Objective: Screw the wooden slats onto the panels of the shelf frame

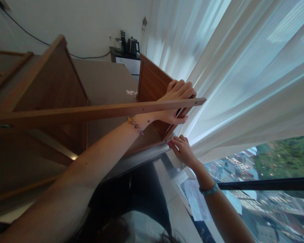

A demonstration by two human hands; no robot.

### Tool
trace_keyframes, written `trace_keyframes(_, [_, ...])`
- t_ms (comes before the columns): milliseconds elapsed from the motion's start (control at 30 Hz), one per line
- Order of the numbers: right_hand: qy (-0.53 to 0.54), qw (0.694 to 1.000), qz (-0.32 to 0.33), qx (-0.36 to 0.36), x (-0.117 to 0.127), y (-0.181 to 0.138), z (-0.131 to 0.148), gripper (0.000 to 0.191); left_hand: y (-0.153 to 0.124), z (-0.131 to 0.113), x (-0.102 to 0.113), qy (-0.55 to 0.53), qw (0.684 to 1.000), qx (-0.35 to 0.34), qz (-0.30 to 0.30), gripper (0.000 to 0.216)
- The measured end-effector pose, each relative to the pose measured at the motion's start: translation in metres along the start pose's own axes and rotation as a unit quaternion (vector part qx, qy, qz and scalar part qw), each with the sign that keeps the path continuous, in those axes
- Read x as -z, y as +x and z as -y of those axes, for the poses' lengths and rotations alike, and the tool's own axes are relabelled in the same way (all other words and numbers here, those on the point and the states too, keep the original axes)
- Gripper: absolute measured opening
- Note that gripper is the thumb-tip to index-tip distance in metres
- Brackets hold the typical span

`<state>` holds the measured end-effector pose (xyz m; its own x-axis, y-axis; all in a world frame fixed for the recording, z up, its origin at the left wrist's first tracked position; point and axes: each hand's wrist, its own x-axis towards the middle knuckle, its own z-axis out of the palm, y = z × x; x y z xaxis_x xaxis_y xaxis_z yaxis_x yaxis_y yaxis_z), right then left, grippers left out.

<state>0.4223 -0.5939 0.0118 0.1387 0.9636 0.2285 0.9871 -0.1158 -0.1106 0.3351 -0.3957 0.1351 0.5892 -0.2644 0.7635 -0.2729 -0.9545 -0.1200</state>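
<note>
A long wooden rail runs across the view in front of my left wrist, with small holes along it. It belongs to a wooden furniture frame with an end panel on the right and another panel on the left. My left hand reaches behind the rail and is closed round the edge of the right end panel, fingers on top and thumb below. Just below, at that panel's lower corner, my right hand has its fingertips pinched together. Whatever lies between them is too small to name.
The frame rests on a grey-brown surface. A black kettle stands on a small cabinet at the back. White curtains hang close on the right beside a window. A sheet of paper lies low on the right.
</note>
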Motion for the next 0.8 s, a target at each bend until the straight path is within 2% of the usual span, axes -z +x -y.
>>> trace_keyframes(367, [0.015, 0.999, -0.037, 0.021, -0.009, -0.001, -0.004, 0.026, 0.000, 0.003, -0.007, 0.006, 0.999, -0.011, -0.031, 0.048])
trace_keyframes(533, [-0.066, 0.996, -0.060, 0.032, -0.016, -0.010, -0.009, 0.025, 0.000, 0.002, -0.006, 0.002, 1.000, -0.006, -0.025, 0.048])
trace_keyframes(633, [-0.100, 0.993, -0.052, 0.032, -0.018, -0.012, -0.013, 0.022, 0.001, 0.002, -0.004, 0.001, 1.000, -0.001, -0.015, 0.046])
trace_keyframes(800, [-0.081, 0.995, -0.036, 0.042, -0.016, -0.008, -0.014, 0.022, 0.001, 0.003, -0.006, 0.002, 1.000, -0.008, -0.014, 0.048])
